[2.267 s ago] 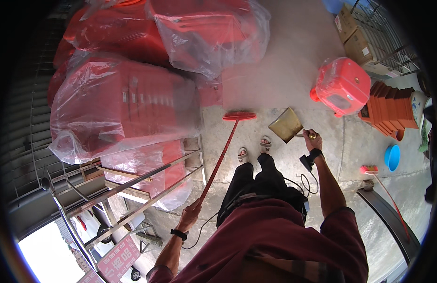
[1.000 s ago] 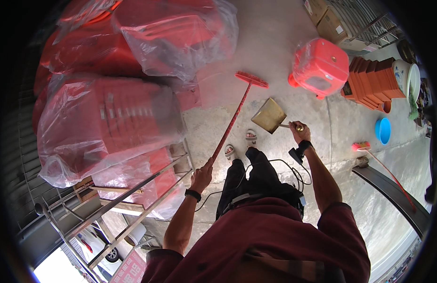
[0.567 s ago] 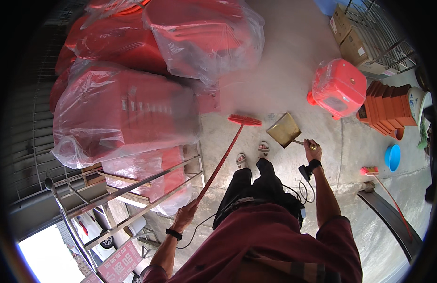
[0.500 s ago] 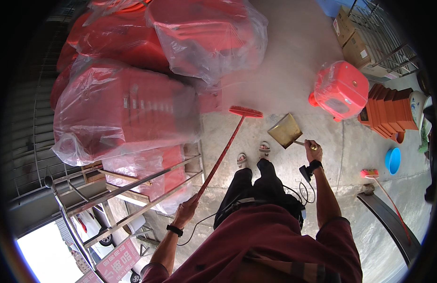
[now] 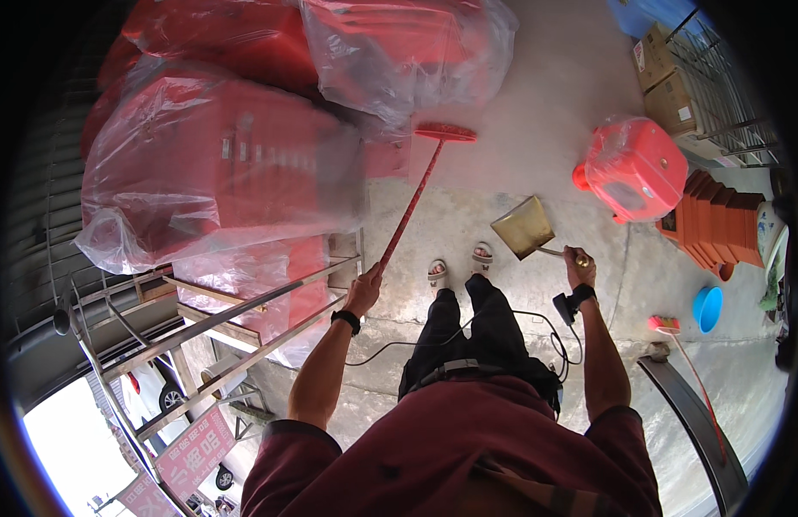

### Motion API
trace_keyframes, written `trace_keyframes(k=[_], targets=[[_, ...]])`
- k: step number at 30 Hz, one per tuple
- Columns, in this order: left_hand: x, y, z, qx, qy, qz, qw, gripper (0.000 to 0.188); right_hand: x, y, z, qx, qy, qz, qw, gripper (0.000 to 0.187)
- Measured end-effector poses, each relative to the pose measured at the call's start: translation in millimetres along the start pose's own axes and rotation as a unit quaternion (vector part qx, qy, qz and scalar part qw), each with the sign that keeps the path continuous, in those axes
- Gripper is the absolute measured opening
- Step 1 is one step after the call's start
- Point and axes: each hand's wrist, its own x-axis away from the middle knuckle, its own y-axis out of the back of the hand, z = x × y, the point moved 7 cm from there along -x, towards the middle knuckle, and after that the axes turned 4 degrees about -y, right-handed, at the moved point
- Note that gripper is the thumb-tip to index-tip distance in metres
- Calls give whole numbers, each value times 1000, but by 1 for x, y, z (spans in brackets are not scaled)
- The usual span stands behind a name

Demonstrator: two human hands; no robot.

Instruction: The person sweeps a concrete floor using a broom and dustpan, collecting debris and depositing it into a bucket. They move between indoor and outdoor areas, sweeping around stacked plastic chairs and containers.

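My left hand [image 5: 362,291] is closed round the lower end of a long red broom handle. The broom [image 5: 447,133] reaches away from me, its red head on the concrete floor beside plastic-wrapped red stools. In my right hand [image 5: 579,264] is the short handle of a brass-coloured metal dustpan [image 5: 523,227]. The pan lies ahead and to the right of my sandalled feet, its open side facing away from me. Broom head and dustpan are well apart. Whether the pan touches the floor I cannot tell.
Stacked red stools in clear plastic [image 5: 218,172] fill the left, above a metal rack [image 5: 235,323]. To the right stand a wrapped red stool [image 5: 637,170], terracotta planters [image 5: 713,220], a blue basin [image 5: 708,308], cardboard boxes [image 5: 672,99] and a second broom [image 5: 665,325]. A cable hangs across my front.
My left arm has stretched forward, pushing the broom head farther away across the floor. My right hand and the dustpan have barely shifted.
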Motion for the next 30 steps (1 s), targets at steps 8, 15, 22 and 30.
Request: trace_keyframes(k=[8, 15, 22, 30], targets=[[218, 7, 89, 42, 79, 24, 996, 44, -2, -4, 13, 17, -9, -3, 1000, 35], [270, 11, 89, 245, 128, -8, 961, 43, -22, -22, -1, 29, 9, 1, 1000, 36], [228, 19, 99, 202, 53, -55, 976, 43, -47, -44, -41, -46, -20, -49, 998, 25], [238, 21, 126, 83, 66, -84, 991, 42, -42, -53, -58, -76, -114, 10, 991, 37]])
